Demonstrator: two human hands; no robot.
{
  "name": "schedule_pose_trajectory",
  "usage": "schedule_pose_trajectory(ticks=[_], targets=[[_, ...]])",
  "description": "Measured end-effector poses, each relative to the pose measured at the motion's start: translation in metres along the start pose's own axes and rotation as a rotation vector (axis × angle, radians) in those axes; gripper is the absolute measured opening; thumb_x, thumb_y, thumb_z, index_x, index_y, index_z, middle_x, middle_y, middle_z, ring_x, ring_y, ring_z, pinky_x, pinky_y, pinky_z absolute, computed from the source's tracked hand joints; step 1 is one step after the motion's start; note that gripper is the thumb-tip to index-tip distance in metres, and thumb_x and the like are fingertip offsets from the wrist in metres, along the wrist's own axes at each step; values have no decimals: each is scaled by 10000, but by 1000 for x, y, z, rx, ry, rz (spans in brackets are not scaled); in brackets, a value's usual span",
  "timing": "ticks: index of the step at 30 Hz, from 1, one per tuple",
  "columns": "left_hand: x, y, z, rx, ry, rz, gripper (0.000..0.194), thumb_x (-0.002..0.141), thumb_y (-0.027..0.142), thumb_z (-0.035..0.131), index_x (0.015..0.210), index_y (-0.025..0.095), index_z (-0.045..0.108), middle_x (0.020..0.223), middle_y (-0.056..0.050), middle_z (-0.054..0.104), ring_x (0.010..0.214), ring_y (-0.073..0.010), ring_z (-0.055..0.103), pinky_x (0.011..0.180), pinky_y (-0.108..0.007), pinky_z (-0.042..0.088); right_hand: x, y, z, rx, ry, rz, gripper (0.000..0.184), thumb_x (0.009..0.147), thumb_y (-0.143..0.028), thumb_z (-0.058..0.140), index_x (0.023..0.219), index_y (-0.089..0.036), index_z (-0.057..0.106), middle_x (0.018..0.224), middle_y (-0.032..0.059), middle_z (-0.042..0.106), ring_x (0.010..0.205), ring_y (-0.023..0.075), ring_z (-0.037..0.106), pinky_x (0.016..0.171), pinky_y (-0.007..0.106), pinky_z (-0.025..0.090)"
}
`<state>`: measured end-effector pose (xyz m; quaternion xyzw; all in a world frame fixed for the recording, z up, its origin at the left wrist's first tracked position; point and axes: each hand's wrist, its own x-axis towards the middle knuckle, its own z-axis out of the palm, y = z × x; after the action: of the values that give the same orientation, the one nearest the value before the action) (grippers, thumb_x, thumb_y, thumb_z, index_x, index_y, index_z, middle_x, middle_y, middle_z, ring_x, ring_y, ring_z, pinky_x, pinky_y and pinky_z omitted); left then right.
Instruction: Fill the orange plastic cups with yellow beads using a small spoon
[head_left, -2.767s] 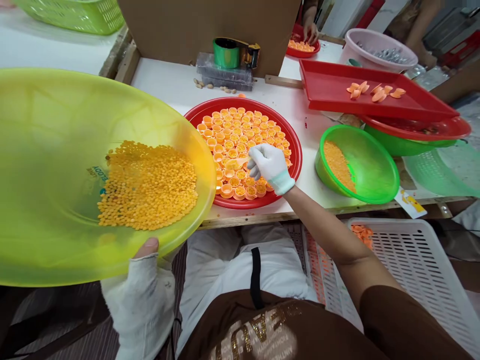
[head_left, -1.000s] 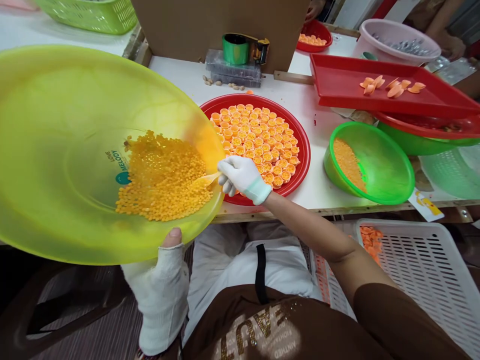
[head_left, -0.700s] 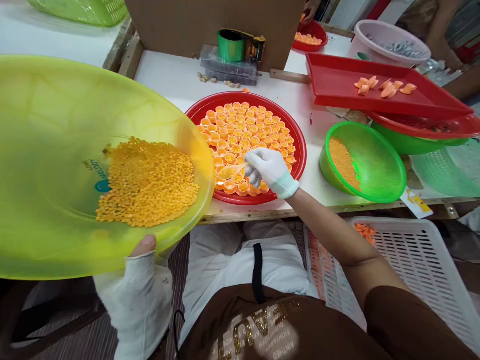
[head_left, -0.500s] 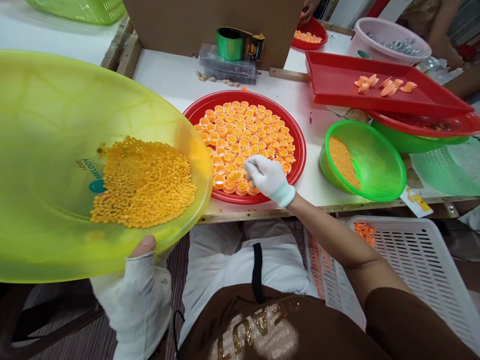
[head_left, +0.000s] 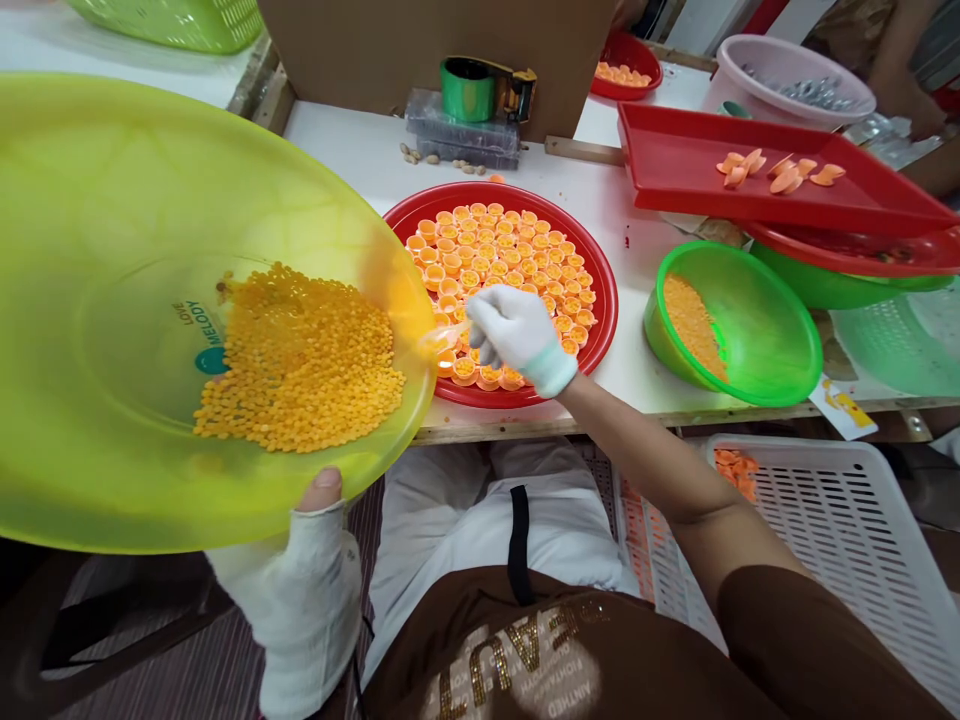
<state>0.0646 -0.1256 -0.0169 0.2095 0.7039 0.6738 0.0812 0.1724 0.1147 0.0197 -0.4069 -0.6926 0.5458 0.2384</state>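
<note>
Because the left hand (head_left: pixel 311 590) grips the yellow basin (head_left: pixel 97 200) at its near rim, thumb over the edge, the yellow pellets (head_left: pixel 315 370) lie gathered toward the red tray (head_left: pixel 607 300), probably for a short reach. The right hand (head_left: pixel 514 335) pinches a spoon (head_left: pixel 448 336) near that rim. Orange cups (head_left: pixel 502 240) crowd the tray on the table (head_left: pixel 337 140), mouths up, presumably keeping their openings accessible.
</note>
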Motion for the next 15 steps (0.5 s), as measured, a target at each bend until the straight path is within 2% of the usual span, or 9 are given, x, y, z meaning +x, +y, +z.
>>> schedule_pose_trajectory(ticks=[2,4,6,8,11,15], targets=[[-3,2,4,-42,31,24,906,767,365,935,1564,222,529,1648,-107,547,1509,-306,540,1324,-496,399,1,-5,24,-155,-23,-146,216,1041,-242,624,831,-205,588,698,-21,650,622,108,639,629,224,519],[-5,2,5,-38,51,31,891,757,324,933,1548,196,545,1643,-115,553,1516,-311,536,1322,-494,409,3,-3,47,-224,-99,-198,240,1023,-207,652,798,-206,570,682,-30,633,670,115,654,689,223,529],[-6,2,4,-38,55,4,874,755,323,936,1536,214,558,1628,-102,569,1513,-312,540,1316,-496,422,6,1,64,-154,-206,-89,273,1042,-217,618,781,-210,539,656,-40,632,589,101,638,607,210,516],[-6,2,4,-71,49,-43,825,781,339,921,1525,260,572,1627,-71,571,1522,-306,530,1316,-501,427,9,5,71,-1,-272,90,283,1066,-234,560,786,-214,521,645,-43,649,480,91,604,468,204,477],[-3,4,2,-111,70,-97,809,750,348,933,1483,248,605,1577,-81,613,1501,-330,548,1311,-534,427,13,5,62,195,-247,262,257,1064,-207,544,808,-214,522,642,-39,669,432,93,595,360,203,449],[1,5,-2,-57,88,-141,758,703,386,941,1379,180,665,1500,-125,662,1458,-364,577,1335,-557,378,13,0,26,296,-173,281,226,1067,-210,582,842,-199,556,622,-44,661,423,76,578,355,174,457]])
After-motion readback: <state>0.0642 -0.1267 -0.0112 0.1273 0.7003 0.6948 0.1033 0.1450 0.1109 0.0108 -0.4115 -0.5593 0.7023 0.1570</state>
